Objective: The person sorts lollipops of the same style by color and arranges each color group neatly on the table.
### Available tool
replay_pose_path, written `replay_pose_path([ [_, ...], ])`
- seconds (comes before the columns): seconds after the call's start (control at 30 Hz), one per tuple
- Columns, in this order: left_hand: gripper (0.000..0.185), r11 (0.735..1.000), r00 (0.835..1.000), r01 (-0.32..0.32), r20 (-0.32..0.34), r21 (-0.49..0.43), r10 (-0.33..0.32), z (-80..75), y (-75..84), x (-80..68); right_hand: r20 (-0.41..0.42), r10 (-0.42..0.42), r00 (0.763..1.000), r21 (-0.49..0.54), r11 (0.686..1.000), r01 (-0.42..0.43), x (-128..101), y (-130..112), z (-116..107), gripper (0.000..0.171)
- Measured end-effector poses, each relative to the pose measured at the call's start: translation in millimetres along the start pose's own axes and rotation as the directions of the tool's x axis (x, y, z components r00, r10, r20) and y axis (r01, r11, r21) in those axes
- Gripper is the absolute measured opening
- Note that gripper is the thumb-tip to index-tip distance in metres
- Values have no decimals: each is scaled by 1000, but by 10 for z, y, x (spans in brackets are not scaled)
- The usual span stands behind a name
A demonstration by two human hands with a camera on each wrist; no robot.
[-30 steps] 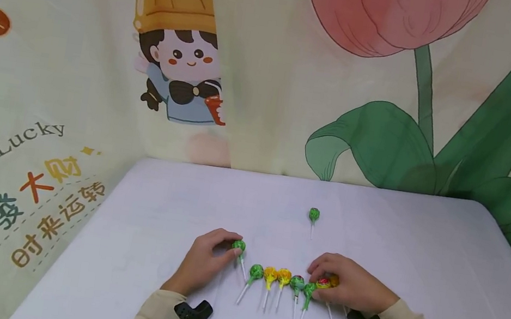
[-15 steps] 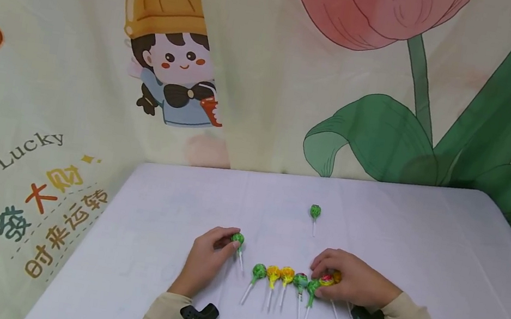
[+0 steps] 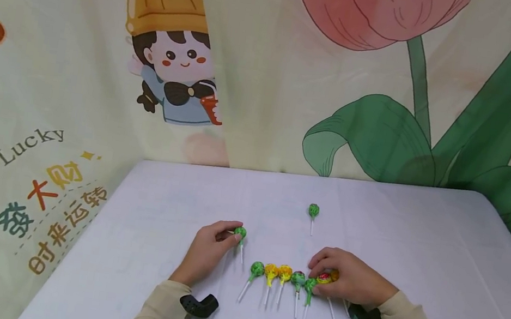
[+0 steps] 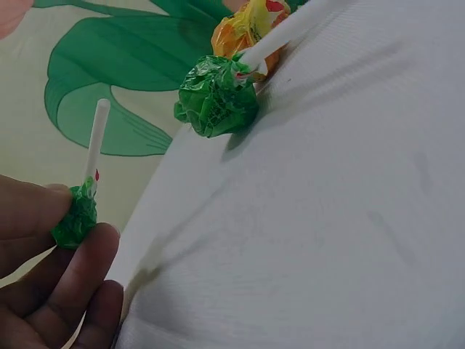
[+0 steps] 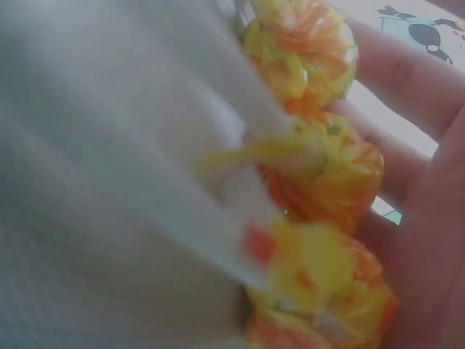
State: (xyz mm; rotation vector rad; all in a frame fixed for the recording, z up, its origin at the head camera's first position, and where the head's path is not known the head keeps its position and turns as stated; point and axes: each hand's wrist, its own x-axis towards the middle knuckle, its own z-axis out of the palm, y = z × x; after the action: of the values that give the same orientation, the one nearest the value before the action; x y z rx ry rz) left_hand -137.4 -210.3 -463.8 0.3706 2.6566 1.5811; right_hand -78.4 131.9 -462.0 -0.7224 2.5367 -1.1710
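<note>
My left hand (image 3: 235,236) pinches the head of a green lollipop (image 3: 240,231) between thumb and fingers, just left of a row of lollipops; the left wrist view shows that green lollipop (image 4: 75,218) with its white stick (image 4: 94,142) pointing up. The row (image 3: 285,274) holds green and yellow lollipops lying on the white table (image 3: 423,234). My right hand (image 3: 318,271) curls over orange lollipops (image 3: 324,277) at the row's right end. Close up, the orange lollipops (image 5: 334,163) lie bunched against my fingers (image 5: 407,80).
A single green lollipop (image 3: 314,211) lies alone farther back, mid-table. Another green lollipop (image 4: 218,98) and an orange one (image 4: 247,29) lie near my left hand. A printed cloth backdrop (image 3: 268,73) hangs behind the table, and the table's edges run left and right.
My left hand has drawn the green lollipop a little up and away from the row. The right hand has stayed on the orange lollipops.
</note>
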Motion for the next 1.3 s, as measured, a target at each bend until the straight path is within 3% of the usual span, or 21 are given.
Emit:
replay_pose_path([
  [0.6, 34, 999, 995, 12, 101, -47, -7, 85, 122, 334, -7, -18, 1000, -47, 999, 17, 17, -45, 10, 12],
  [0.87, 35, 999, 988, 34, 155, -40, -27, 216, 167, 477, -25, -10, 1000, -133, 991, 6, -17, -80, 20, 14],
  [1.3, 34, 988, 983, 56, 179, -142, -30, 302, 153, 625, -53, -17, 998, -183, 983, 7, -35, -108, 61, 14],
])
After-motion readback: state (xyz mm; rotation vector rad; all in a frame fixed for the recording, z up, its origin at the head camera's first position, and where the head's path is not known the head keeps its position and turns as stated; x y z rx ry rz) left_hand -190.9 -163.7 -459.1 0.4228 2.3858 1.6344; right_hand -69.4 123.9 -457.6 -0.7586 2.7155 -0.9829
